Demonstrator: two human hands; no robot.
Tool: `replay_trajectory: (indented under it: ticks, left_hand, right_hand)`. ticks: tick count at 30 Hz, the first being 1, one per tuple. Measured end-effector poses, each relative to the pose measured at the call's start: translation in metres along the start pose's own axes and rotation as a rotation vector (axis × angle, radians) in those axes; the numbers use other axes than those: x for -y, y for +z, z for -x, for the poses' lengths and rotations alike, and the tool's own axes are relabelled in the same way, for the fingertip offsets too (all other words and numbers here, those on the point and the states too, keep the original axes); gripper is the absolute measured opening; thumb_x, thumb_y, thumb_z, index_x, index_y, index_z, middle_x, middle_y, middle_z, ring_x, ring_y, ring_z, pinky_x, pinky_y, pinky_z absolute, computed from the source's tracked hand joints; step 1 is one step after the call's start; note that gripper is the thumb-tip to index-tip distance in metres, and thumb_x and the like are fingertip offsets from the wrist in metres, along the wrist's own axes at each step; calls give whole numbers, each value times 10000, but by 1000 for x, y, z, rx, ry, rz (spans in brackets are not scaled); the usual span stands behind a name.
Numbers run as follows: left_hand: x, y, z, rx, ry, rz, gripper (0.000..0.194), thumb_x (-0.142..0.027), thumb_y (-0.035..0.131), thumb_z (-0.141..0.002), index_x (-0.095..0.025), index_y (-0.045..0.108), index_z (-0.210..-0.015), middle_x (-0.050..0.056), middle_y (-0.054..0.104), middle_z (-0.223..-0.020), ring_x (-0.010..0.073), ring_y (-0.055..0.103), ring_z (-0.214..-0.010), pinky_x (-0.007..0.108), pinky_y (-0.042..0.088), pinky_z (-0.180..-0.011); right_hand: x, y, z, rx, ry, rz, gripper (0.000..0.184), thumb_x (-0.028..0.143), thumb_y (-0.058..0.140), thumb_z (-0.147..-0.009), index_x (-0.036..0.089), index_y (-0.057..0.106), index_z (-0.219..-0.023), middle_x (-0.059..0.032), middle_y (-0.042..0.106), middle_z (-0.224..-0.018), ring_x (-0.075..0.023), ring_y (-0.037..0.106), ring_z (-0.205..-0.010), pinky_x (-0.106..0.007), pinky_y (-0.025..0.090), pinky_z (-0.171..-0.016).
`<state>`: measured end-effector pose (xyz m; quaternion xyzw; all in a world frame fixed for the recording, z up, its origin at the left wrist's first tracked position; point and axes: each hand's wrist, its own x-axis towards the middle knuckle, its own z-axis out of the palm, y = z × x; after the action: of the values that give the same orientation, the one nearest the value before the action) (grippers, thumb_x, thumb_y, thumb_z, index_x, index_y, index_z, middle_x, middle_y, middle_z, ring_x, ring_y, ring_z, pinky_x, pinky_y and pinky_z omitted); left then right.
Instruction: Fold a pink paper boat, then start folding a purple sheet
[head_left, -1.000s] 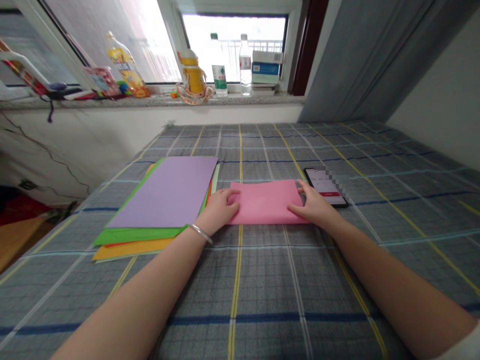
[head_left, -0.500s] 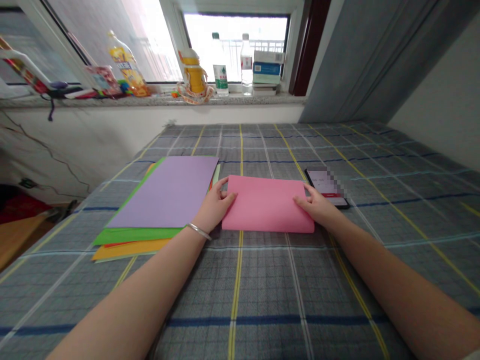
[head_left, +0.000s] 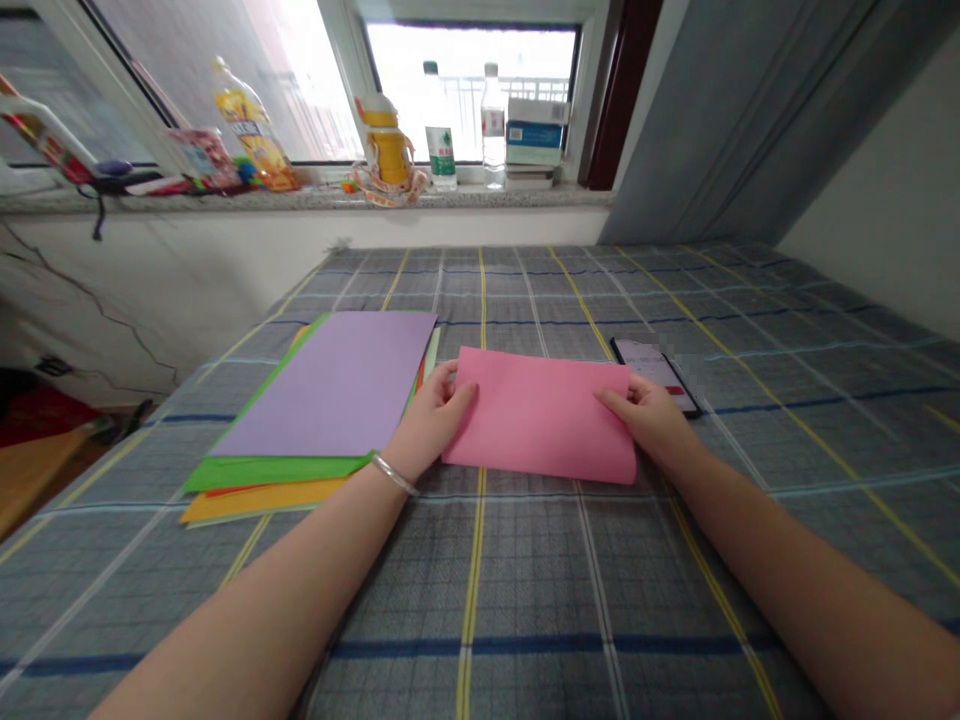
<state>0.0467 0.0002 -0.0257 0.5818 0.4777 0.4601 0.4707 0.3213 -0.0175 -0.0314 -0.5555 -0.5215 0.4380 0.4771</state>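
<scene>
**A:** What do we have in our hands?

**B:** Our left hand (head_left: 436, 420) is at the left edge of a pink paper sheet (head_left: 540, 415), and our right hand (head_left: 651, 418) is on the sheet's right end. The two hands are well apart, with the paper spanning the gap between them.

**A:** Are we clamping it?

**B:** We can't tell. The left fingers (head_left: 457, 385) meet the edge, and the right fingers (head_left: 619, 400) lie over the paper. Neither hand is clearly pinching it, and we can't see any fingers underneath.

**A:** Where does the sheet lie?

**B:** It lies flat and slightly askew on a grey checked cloth (head_left: 525, 590), in front of us and near the middle.

**A:** What's beside it?

**B:** On our left, just past the left hand, is a stack of coloured paper. A lilac sheet (head_left: 330, 385) is on top, and a green sheet (head_left: 270, 472) and an orange sheet (head_left: 255, 503) show beneath it. A silver bangle (head_left: 394, 475) circles our left wrist, close to the stack.

**A:** And on the right?

**B:** A phone (head_left: 652, 372) lies screen up just beyond the right hand, right by the sheet's far corner. Part of its screen is pixelated.

**A:** Anything farther off?

**B:** Well beyond the cloth, a window sill (head_left: 300, 198) holds a yellow juice bottle (head_left: 251, 125), a water bottle (head_left: 440, 130) and a box (head_left: 534, 130).
</scene>
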Motion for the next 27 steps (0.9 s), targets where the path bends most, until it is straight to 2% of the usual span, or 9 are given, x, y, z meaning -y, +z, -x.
replay_trajectory:
  ticks: [3, 6, 11, 17, 21, 25, 27]
  left_hand:
    - [-1, -4, 0, -109, -15, -61, 336, -486, 574, -807, -180, 567, -945, -22, 592, -642, 107, 505, -492, 190, 345, -431]
    - [-2, -6, 1, -140, -15, -88, 354, -530, 581, -795, -180, 565, -849, -37, 553, -583, 99, 468, -458, 188, 309, -412]
    - [-9, -3, 5, -117, -34, 30, 346, -495, 641, -755, -189, 543, -882, -37, 596, -611, 108, 513, -476, 193, 358, -436]
    - [-16, 3, 11, -77, -22, 119, 321, -386, 667, -737, -202, 506, -945, -22, 642, -700, 133, 594, -586, 219, 450, -524]
    - [-18, 6, 15, -57, 25, 125, 326, -316, 651, -746, -211, 486, -1007, -14, 647, -792, 131, 602, -634, 237, 488, -580]
    - [-19, 6, 16, -99, 53, 38, 240, -393, 555, -839, -190, 525, -964, 14, 634, -839, 139, 589, -679, 245, 492, -604]
    - [-17, 5, 15, -107, 64, -36, 267, -434, 524, -863, -174, 556, -917, 28, 631, -840, 154, 586, -719, 252, 489, -619]
  right_hand:
    - [3, 2, 2, -6, -18, -25, 357, 445, 739, -654, 184, 673, -889, -81, 743, -878, -223, 686, -742, -349, 550, -636]
    - [4, 3, 4, -3, -47, -29, 337, 433, 751, -644, 191, 677, -866, -75, 744, -868, -227, 689, -762, -361, 555, -667]
    - [1, 2, 3, 27, -48, -62, 352, 413, 755, -644, 193, 658, -901, -79, 741, -903, -230, 693, -792, -369, 559, -702]
    - [7, 1, 8, -50, -102, -79, 597, 375, 717, -693, 257, 466, -1222, -52, 720, -913, -221, 694, -774, -333, 552, -625]
    - [11, 1, 11, -68, -102, -2, 509, 396, 677, -722, 261, 499, -1178, -33, 697, -796, -216, 675, -684, -319, 523, -557]
    - [12, 2, 13, -72, -141, 14, 456, 377, 687, -713, 274, 519, -1125, -10, 681, -761, -201, 661, -668, -304, 510, -549]
    - [12, 3, 14, -67, -167, 8, 435, 366, 694, -709, 279, 524, -1100, -9, 683, -783, -196, 663, -688, -297, 511, -558]
